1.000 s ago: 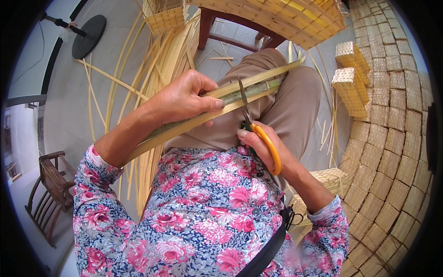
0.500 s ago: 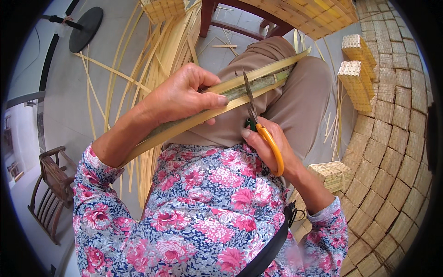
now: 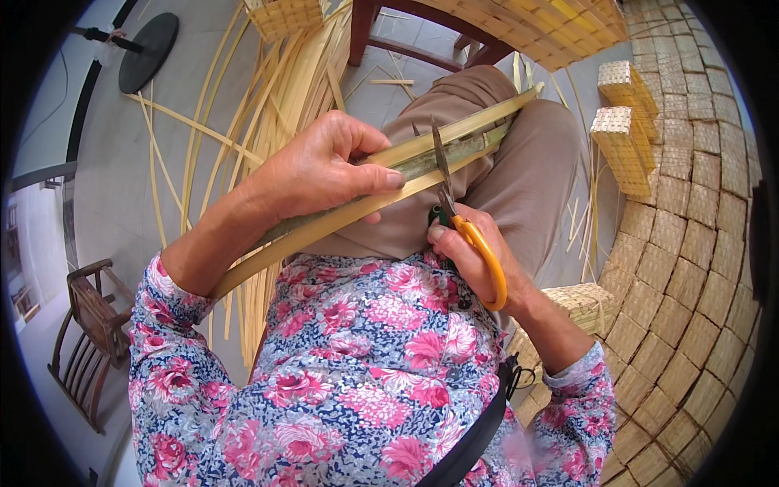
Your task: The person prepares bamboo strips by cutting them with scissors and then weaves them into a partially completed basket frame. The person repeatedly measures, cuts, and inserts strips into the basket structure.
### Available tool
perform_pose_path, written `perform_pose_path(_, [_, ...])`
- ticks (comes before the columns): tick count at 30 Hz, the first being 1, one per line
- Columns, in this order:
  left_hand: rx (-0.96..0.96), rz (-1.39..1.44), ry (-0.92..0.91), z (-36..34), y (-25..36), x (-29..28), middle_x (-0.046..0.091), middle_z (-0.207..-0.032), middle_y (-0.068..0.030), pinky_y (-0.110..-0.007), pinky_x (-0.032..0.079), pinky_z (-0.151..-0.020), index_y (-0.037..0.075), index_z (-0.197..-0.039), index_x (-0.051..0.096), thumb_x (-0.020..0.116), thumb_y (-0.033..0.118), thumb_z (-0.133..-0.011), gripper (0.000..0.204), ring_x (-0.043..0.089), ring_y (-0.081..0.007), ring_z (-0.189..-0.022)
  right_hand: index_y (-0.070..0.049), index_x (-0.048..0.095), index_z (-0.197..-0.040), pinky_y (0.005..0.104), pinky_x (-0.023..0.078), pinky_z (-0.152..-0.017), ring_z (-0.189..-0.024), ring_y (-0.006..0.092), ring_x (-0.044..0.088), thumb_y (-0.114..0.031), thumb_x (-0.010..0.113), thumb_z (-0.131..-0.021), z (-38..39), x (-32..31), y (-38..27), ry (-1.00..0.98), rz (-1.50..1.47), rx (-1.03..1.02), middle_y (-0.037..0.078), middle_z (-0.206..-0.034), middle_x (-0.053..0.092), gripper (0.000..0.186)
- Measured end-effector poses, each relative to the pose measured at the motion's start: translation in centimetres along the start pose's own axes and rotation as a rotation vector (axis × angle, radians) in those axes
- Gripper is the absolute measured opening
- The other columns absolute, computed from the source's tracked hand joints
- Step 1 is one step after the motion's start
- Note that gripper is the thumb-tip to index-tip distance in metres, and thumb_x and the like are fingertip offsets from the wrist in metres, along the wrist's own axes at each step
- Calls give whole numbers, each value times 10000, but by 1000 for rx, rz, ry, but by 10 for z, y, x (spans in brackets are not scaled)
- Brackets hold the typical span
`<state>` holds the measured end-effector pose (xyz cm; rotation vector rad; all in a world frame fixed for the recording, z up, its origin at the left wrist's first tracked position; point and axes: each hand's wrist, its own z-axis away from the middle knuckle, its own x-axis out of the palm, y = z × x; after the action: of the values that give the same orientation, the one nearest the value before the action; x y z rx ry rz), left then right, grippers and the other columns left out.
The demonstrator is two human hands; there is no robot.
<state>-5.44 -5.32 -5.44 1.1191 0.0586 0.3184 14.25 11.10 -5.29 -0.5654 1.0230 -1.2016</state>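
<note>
My left hand (image 3: 337, 166) grips long split bamboo strips (image 3: 458, 128), pale yellow with a mottled green length between them, lying diagonally across my brown-trousered lap. My right hand (image 3: 475, 260) is closed on scissors (image 3: 488, 270) with an orange handle loop and something dark green at the grip. The metal blades point up across the strips, a little right of my left thumb, with their tips parted. I cannot tell whether they bite into the bamboo.
Loose strips (image 3: 300, 73) lie on the grey floor (image 3: 114, 203). A wooden stool (image 3: 406, 49) and woven boxes (image 3: 617, 146) stand ahead and right, beside rows of woven blocks (image 3: 682, 308). A small wooden chair (image 3: 89, 325) and round black stand base (image 3: 146, 53) are at left.
Over the last second both hands, the strips and the scissors shifted slightly right in view, along with the surroundings. The grips look the same.
</note>
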Motion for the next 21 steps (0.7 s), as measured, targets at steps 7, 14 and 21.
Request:
perform_pose_path(7, [-27,67,-10,-3,-8,0,644,-732,-21,-220,554,-563,-44,-883,688,722,188,-897,235,628,-74,-619,56,504,-732,456,442,-628,-655,406,550,-150,557,-816,-2,8,8,64,51,-46,243,-676,536,229])
perform_pose_path(14, [-27,42,-27,-4,-14,-1,645,-730,-21,-220,553,-566,-44,-878,687,714,177,-901,224,630,-76,-619,45,502,-727,453,443,-602,-632,409,556,-145,574,-813,-1,9,15,63,22,-32,231,-645,534,220])
perform_pose_path(21, [11,100,-42,-2,-8,4,646,-722,-23,-225,558,-574,-45,-875,689,711,178,-903,225,636,-78,-624,36,492,-761,391,411,-620,-630,290,496,-339,602,-924,4,8,12,11,-268,71,155,-673,509,423])
